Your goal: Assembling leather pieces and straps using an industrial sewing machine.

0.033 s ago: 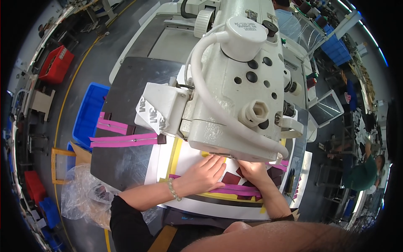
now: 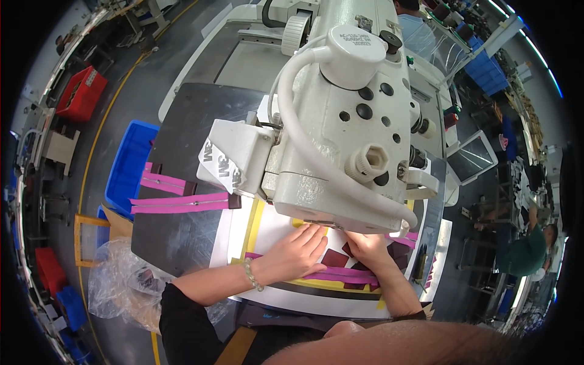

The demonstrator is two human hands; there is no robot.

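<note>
My left hand (image 2: 297,252) lies flat, fingers stretched and close together, on white sheet material under the head of a large white sewing machine (image 2: 328,140). A magenta zipper strip (image 2: 340,274) runs beneath its thumb side and across toward my right wrist. My right hand (image 2: 367,249) is closed, fingers bent inward beside dark red fabric pieces (image 2: 335,258); the machine head hides its fingertips and whatever they pinch. Yellow tape (image 2: 252,228) edges the white sheet. The needle area is hidden by the machine head.
Magenta zippers (image 2: 185,204) with dark ends lie on the dark machine table (image 2: 176,237) at left. Beyond its edge are a blue bin (image 2: 129,161) and clear plastic wrap (image 2: 121,283). At right stands a screen (image 2: 473,158); a person in green (image 2: 523,250) is farther off.
</note>
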